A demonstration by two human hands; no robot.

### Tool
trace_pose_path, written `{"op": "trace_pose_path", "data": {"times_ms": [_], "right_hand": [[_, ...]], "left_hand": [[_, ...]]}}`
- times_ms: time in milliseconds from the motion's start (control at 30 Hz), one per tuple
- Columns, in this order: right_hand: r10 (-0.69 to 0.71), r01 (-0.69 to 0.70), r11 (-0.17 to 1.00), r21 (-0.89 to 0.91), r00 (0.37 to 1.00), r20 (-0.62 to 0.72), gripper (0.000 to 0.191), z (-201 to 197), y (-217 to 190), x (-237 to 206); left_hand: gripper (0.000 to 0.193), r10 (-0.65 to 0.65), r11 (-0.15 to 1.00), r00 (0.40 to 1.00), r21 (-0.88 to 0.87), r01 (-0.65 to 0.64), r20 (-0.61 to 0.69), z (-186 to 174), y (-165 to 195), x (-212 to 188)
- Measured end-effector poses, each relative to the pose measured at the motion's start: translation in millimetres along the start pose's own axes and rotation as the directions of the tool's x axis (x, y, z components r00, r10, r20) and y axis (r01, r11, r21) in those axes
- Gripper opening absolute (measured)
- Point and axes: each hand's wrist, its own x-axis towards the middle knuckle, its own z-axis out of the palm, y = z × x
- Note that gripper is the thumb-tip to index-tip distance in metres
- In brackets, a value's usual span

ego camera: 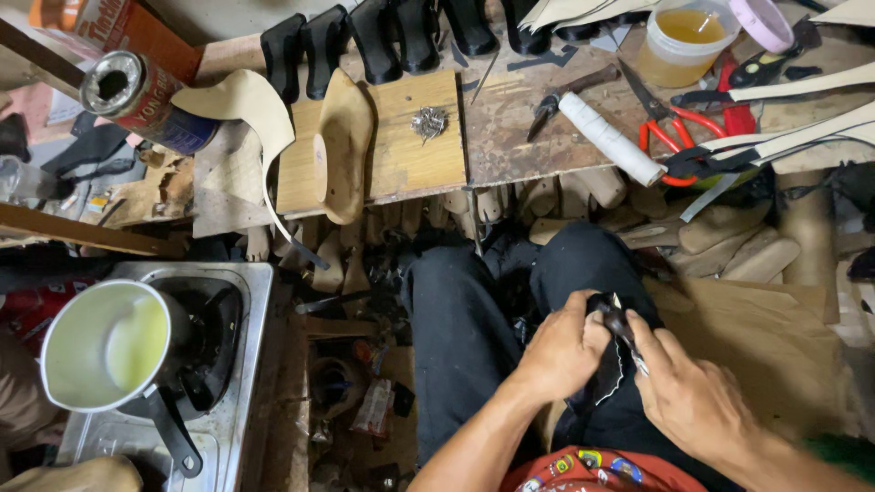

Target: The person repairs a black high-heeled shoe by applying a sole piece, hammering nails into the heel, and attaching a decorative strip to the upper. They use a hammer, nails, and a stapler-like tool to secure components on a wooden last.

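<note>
Black leather piece [609, 369], its pale edge showing, sits over your right thigh as you work seated at a cluttered bench. Your left hand [561, 351] is clenched around its upper end, while your right hand [688, 392] pinches a slim dark tool [625, 333] against the same piece. On the wooden bench [510, 128] above your knees lie a wooden shoe last [344, 146], a small heap of tacks [428, 123], red-handled scissors [670, 123] and a white roll [609, 138]. To your left, a small pot [105, 346] of pale liquid stands on a metal stove [251, 364].
</note>
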Motion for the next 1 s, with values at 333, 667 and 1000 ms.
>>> {"op": "trace_pose_path", "data": {"times_ms": [333,667,1000], "right_hand": [[0.025,-0.025,1.000,0.006,0.997,0.080,0.070,-15.1,14.7,-5.0],[-0.113,0.118,0.957,0.266,0.993,-0.032,0.049,-21.8,16.3,-3.5],[0.048,-0.064,0.988,0.142,0.993,0.112,0.058,-26.3,4.4,-13.2]], "left_hand": [[0.043,0.077,0.995,0.996,-0.060,-0.074,0.050,1.8,0.8,-0.3],[0.041,0.007,0.989,0.998,0.151,0.002,-0.061,13.0,20.4,-6.8],[0.043,0.068,0.994,0.998,0.085,-0.068,-0.004,4.2,19.5,-15.3]]}}
